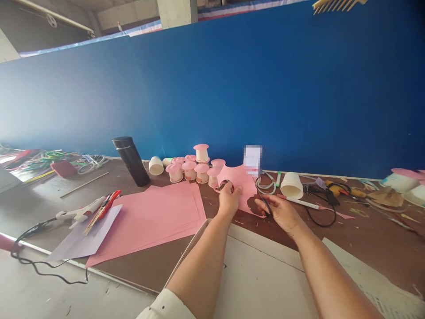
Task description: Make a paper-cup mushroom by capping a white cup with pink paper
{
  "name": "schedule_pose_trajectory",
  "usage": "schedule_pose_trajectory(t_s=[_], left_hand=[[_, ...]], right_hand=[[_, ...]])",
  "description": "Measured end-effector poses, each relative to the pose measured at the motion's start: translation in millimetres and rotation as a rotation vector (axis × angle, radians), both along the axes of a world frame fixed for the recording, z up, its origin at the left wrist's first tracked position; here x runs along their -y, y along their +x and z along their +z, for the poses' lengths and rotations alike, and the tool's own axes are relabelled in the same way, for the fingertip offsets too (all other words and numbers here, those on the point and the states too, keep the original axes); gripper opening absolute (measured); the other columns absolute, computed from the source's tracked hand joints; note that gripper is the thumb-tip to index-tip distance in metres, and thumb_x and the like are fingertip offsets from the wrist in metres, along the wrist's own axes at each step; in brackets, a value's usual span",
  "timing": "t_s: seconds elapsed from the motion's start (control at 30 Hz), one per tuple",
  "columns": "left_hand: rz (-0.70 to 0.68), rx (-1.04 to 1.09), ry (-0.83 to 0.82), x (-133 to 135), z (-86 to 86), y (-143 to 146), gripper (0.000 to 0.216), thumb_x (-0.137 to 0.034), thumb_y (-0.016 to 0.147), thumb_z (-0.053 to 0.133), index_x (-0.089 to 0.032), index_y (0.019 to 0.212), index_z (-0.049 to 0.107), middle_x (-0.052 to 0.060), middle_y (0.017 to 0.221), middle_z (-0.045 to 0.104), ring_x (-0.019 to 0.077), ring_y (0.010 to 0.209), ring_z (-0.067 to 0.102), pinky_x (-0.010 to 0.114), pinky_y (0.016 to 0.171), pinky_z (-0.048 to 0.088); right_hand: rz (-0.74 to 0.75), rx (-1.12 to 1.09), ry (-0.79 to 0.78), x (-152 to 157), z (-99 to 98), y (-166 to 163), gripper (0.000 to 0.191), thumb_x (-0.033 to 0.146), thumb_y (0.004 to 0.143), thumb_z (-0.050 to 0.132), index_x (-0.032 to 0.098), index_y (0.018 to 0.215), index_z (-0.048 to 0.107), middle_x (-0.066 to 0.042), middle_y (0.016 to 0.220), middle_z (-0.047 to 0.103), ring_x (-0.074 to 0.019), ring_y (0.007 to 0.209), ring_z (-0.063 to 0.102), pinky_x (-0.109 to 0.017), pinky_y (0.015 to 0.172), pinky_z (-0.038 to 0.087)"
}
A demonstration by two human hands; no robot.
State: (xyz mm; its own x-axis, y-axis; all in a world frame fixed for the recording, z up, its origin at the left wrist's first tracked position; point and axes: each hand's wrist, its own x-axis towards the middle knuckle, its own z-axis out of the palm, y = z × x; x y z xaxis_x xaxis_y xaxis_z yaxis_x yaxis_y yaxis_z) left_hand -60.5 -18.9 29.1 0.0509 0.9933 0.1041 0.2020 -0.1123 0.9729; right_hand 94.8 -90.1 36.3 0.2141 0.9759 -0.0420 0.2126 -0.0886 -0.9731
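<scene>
My left hand (pixel 229 198) pinches a piece of pink paper (pixel 241 179) with round holes cut out of it, holding it up above the table. My right hand (pixel 279 210) grips black-handled scissors (pixel 264 204) whose blades sit at the paper's lower right edge. Just behind the paper stands a cluster of small paper cups with pink round tops (pixel 192 168).
A stack of pink paper sheets (pixel 156 217) lies left of my arms, beside a glue gun (pixel 79 214), a red cutter (pixel 104 207) and a black flask (pixel 131 160). A white cup (pixel 291 185) lies on its side to the right, among cables and tools. A blue partition (pixel 232 88) backs the table.
</scene>
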Motion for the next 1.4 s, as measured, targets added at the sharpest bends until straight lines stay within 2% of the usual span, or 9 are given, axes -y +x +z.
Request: schedule_pose_trajectory(t_s=[0.27, 0.37, 0.47, 0.57, 0.73, 0.9, 1.07, 1.4], left_hand=[[-0.023, -0.019, 0.007, -2, 2.2, -3, 0.033, -0.038, 0.079, 0.058, -0.021, 0.064, 0.033, -0.006, 0.062, 0.034, 0.0105, 0.059, 0.031, 0.024, 0.056, 0.026], [-0.083, -0.007, 0.018, 0, 4.9, -6, 0.033, -0.04, 0.075, 0.064, -0.021, 0.067, 0.039, -0.005, 0.065, 0.041, 0.0109, 0.062, 0.036, 0.024, 0.058, 0.03], [-0.154, 0.044, 0.007, 0, 7.3, -10, 0.03, -0.039, 0.071, 0.069, -0.02, 0.074, 0.046, -0.002, 0.075, 0.051, 0.0125, 0.068, 0.045, 0.025, 0.062, 0.037], [-0.168, 0.1, -0.022, -3, 6.2, -12, 0.026, -0.033, 0.07, 0.071, -0.019, 0.083, 0.053, 0.001, 0.082, 0.059, 0.0148, 0.074, 0.052, 0.026, 0.067, 0.042], [-0.194, 0.317, -0.055, -11, -1.0, -12, 0.041, -0.028, 0.069, 0.073, -0.018, 0.106, 0.059, 0.007, 0.094, 0.066, 0.0184, 0.083, 0.062, 0.029, 0.077, 0.048], [-0.096, 0.236, -0.021, -13, -0.4, -13, 0.031, -0.03, 0.076, 0.066, -0.019, 0.105, 0.062, 0.001, 0.078, 0.062, 0.0157, 0.074, 0.059, 0.027, 0.071, 0.046], [-0.022, 0.108, 0.027, -12, 3.2, -16, 0.028, -0.028, 0.08, 0.059, -0.022, 0.107, 0.057, -0.005, 0.065, 0.047, 0.0113, 0.058, 0.043, 0.024, 0.058, 0.035], [-0.175, 0.019, 0.087, -8, 3.9, -16, 0.009, -0.029, 0.079, 0.058, -0.022, 0.082, 0.053, -0.006, 0.061, 0.039, 0.0103, 0.056, 0.034, 0.023, 0.056, 0.028]], right_hand=[[-0.01, -0.039, 0.045, -4, -6.0, 4, 0.049, 0.053, 0.06, 0.08, 0.018, 0.094, 0.071, 0.0, 0.066, 0.063, -0.0145, 0.061, 0.057, -0.027, 0.059, 0.046], [-0.003, -0.023, 0.041, -4, -8.7, 7, 0.049, 0.052, 0.063, 0.079, 0.017, 0.097, 0.071, 0.0, 0.066, 0.062, -0.0129, 0.058, 0.055, -0.026, 0.057, 0.044], [-0.004, -0.023, 0.04, -3, -7.9, 8, 0.05, 0.052, 0.063, 0.079, 0.017, 0.098, 0.07, 0.0, 0.066, 0.062, -0.0125, 0.057, 0.054, -0.026, 0.055, 0.042], [0.0, -0.015, 0.027, 0, -5.1, 8, 0.05, 0.051, 0.062, 0.079, 0.017, 0.098, 0.07, 0.001, 0.066, 0.062, -0.0128, 0.058, 0.055, -0.026, 0.056, 0.042], [-0.002, 0.01, 0.024, 3, 0.1, 6, 0.05, 0.052, 0.062, 0.078, 0.017, 0.097, 0.071, 0.0, 0.067, 0.064, -0.0136, 0.061, 0.057, -0.027, 0.06, 0.044], [0.02, 0.02, 0.026, 4, 2.1, 3, 0.054, 0.056, 0.061, 0.077, 0.016, 0.098, 0.072, 0.0, 0.065, 0.063, -0.0133, 0.058, 0.056, -0.027, 0.059, 0.044], [0.035, 0.028, 0.033, 6, 2.1, 2, 0.055, 0.057, 0.062, 0.077, 0.017, 0.099, 0.072, 0.0, 0.064, 0.063, -0.0137, 0.058, 0.056, -0.027, 0.059, 0.044], [0.02, 0.019, 0.02, 5, 0.8, 5, 0.051, 0.054, 0.066, 0.076, 0.018, 0.101, 0.07, -0.002, 0.073, 0.066, -0.0157, 0.066, 0.059, -0.028, 0.064, 0.046]])
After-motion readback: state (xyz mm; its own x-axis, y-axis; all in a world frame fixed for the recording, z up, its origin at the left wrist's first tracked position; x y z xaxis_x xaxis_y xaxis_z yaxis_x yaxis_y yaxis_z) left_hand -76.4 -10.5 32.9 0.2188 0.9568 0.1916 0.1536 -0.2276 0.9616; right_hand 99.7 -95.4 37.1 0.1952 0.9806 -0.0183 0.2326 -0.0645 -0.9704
